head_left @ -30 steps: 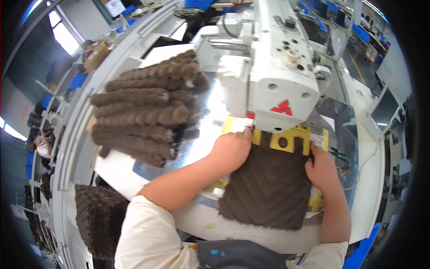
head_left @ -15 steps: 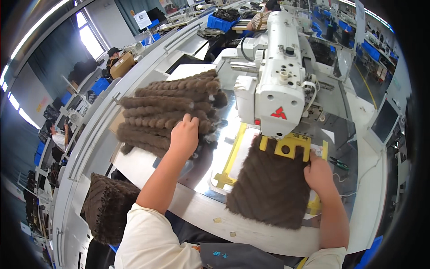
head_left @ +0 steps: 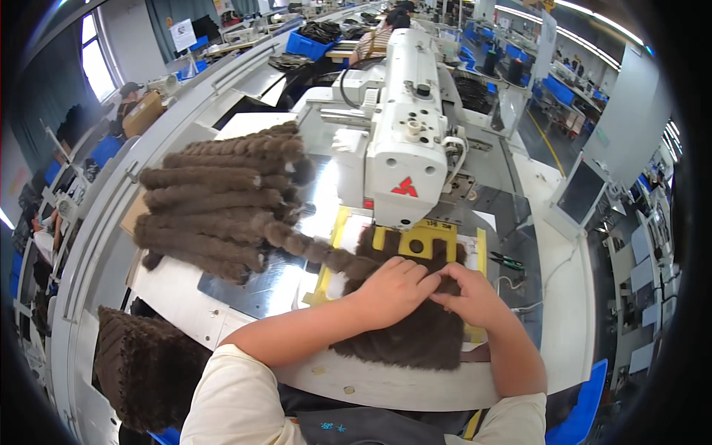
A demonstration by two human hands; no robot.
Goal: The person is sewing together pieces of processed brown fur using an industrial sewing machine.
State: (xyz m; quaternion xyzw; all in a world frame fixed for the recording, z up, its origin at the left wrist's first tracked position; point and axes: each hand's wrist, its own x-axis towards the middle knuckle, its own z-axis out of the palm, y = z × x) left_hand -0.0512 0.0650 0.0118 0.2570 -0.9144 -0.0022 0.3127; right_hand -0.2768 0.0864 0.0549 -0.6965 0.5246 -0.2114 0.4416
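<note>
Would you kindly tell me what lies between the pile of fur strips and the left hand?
In the head view, one brown fur strip spans the stretch from the pile to the left hand, crossing a yellow band.

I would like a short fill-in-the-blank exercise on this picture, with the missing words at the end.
The ____ hand is nearer the pile of fur strips.
The notched plate on the flat fur piece is coloured ____.
The emblem on the white sewing machine is coloured ____.

Missing words: left; yellow; red.
</note>
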